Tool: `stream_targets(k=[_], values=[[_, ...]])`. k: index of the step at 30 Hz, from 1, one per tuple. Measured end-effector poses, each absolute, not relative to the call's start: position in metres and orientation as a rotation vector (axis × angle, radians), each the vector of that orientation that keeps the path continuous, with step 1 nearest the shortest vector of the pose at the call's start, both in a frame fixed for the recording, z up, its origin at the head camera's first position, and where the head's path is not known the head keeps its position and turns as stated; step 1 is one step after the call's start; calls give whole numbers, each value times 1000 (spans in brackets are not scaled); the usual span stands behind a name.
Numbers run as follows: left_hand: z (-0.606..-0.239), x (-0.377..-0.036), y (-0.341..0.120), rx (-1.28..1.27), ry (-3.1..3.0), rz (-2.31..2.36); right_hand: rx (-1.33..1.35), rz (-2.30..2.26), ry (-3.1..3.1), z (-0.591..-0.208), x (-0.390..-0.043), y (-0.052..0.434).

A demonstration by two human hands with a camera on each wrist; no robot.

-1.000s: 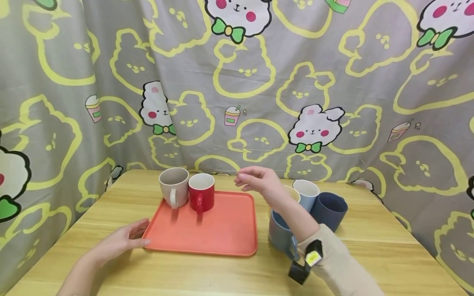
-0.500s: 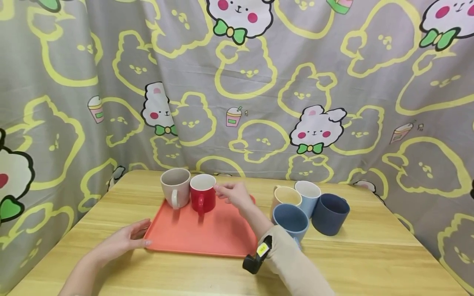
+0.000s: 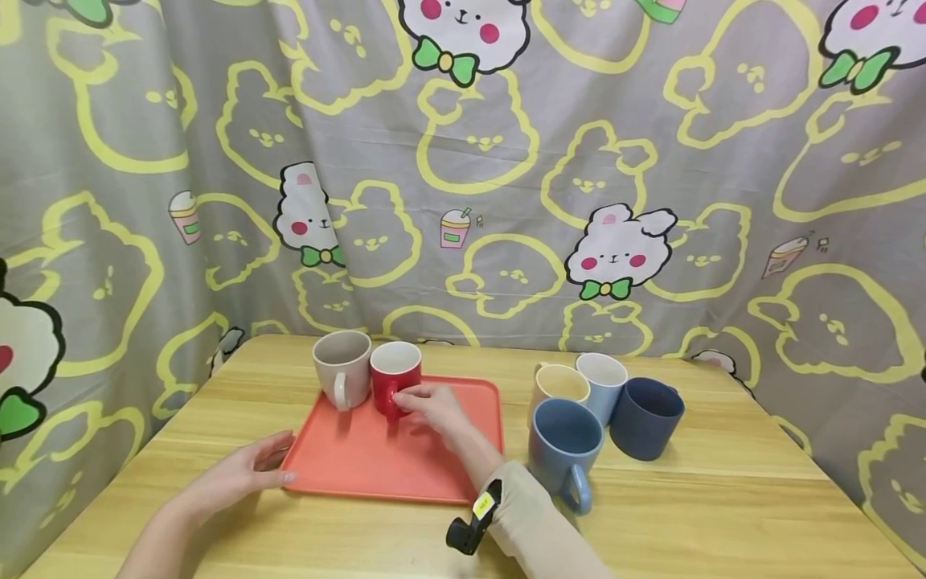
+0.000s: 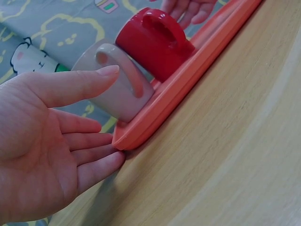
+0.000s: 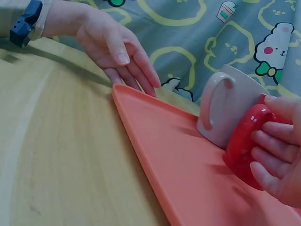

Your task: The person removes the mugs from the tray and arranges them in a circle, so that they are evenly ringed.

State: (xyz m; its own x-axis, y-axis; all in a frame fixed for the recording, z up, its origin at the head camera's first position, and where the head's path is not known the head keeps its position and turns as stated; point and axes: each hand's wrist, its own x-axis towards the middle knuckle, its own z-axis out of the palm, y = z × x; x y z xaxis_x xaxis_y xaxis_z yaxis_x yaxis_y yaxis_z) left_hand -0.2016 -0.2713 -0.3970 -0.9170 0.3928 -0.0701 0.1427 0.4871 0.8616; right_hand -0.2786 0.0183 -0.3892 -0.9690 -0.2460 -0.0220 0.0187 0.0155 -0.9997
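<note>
Beige mug (image 3: 329, 374) beside red mug (image 3: 382, 388); yellow mug (image 3: 561, 383) off tray (image 3: 362, 458).

In the lower left of the frame, a left hand (image 3: 249, 468) touched the near left corner of a coral tray (image 3: 376, 462). At centre, a right hand (image 3: 437, 412) reached over the tray, fingertips at a red mug (image 3: 385, 388) beside its handle. A beige mug (image 3: 329, 376) stood just left of it. Right of centre, a blue mug (image 3: 555, 454), a yellow mug (image 3: 551, 392), a light-blue cup (image 3: 604, 396) and a navy mug (image 3: 644, 426) clustered on the wooden table (image 3: 723, 498).
</note>
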Motion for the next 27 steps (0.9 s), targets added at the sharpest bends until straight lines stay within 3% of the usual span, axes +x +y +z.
stream_targets(k=[11, 27], values=[[-398, -202, -270, 429, 2403, 1434, -168, -2200, 2026, -400, -273, 0], [-399, -204, -271, 421, 2406, 1447, -143, -2263, 1932, -394, -275, 12]])
